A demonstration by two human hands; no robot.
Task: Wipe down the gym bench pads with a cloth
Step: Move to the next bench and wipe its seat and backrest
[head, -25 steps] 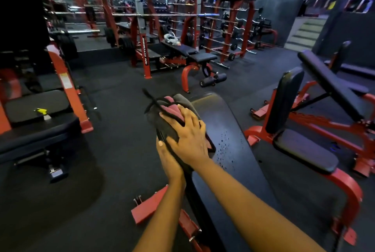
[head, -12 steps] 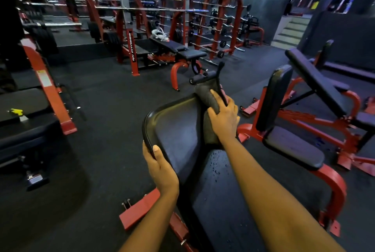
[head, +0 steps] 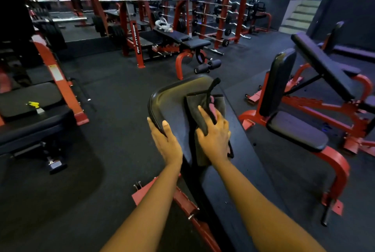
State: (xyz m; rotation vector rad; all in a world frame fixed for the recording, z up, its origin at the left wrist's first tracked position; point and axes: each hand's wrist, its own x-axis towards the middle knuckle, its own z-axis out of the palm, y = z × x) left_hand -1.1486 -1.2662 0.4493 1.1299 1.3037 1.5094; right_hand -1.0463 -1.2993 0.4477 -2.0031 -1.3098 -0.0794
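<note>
Pulled back toward me, right grip (head: 216,138) presses the cloth (head: 194,105) open-palmed; the pad (head: 172,101) runs lengthwise ahead (left grip (head: 168,142) clamps its edge).

We count two hands, the left hand (head: 166,142) and the right hand (head: 215,138), one cloth (head: 199,109) and one bench pad (head: 172,101). Nearby we make out four more benches: the left bench (head: 30,97), the far bench (head: 182,38), the seated bench (head: 296,132) and the incline bench (head: 322,65). We see one yellow item (head: 34,104) and one flight of steps (head: 300,16).
</note>
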